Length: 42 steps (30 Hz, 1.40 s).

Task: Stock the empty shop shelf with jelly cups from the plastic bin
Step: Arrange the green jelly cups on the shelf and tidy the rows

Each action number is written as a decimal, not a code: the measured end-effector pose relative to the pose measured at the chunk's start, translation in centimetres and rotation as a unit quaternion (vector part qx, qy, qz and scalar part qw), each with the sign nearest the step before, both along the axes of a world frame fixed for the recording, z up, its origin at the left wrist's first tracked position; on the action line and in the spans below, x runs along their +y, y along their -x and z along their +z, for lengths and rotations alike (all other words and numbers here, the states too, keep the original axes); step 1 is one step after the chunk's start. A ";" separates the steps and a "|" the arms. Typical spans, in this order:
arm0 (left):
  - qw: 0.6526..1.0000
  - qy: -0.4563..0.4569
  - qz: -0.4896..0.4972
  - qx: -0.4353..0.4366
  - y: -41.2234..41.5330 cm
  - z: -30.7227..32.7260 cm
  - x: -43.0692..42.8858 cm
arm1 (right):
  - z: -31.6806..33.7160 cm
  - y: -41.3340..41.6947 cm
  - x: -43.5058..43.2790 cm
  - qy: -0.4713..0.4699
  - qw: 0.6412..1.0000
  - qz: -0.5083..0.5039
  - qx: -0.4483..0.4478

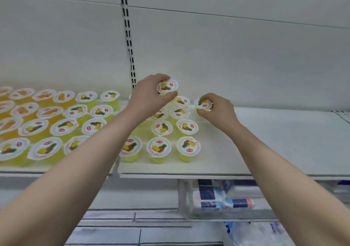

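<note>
Several yellow jelly cups (188, 148) with white pineapple lids stand in rows on the white shop shelf (274, 141); orange ones (22, 94) fill the far left. My left hand (149, 98) holds a yellow cup (167, 86) by its rim, raised above the back rows. My right hand (217, 111) pinches another yellow cup (203, 104) at the back of the shelf, just right of the last column. The plastic bin is out of sight.
The shelf's right half (293, 132) is bare white board. A slotted black upright (128, 35) runs up the back wall. Below the shelf lie blue-and-white packets (221, 196) on a lower shelf, with a plastic bag (251, 232) underneath.
</note>
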<state>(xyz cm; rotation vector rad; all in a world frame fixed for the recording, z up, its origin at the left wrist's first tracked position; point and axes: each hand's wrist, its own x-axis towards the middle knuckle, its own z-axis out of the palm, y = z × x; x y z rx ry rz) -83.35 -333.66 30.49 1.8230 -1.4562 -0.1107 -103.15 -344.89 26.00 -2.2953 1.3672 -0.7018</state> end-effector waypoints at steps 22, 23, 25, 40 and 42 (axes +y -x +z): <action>0.989 -0.060 -0.028 -0.130 6.7 -0.6 -3.0 | -1.0 3.1 -5.8 0.061 0.981 0.171 0.074; 0.987 -0.063 -0.028 -0.145 7.3 -0.9 -3.4 | -0.8 3.5 -6.0 0.074 0.980 0.165 0.084; 0.977 -0.070 -0.023 -0.200 8.3 -1.7 -4.1 | -0.6 4.3 -6.3 0.095 0.979 0.153 0.093; 0.940 -0.146 0.042 -0.306 10.5 -4.7 -5.6 | 0.3 5.9 -6.6 0.144 0.975 0.137 0.095; 0.938 -0.155 0.043 -0.306 10.5 -4.7 -5.6 | 0.5 5.8 -6.5 0.149 0.974 0.142 0.093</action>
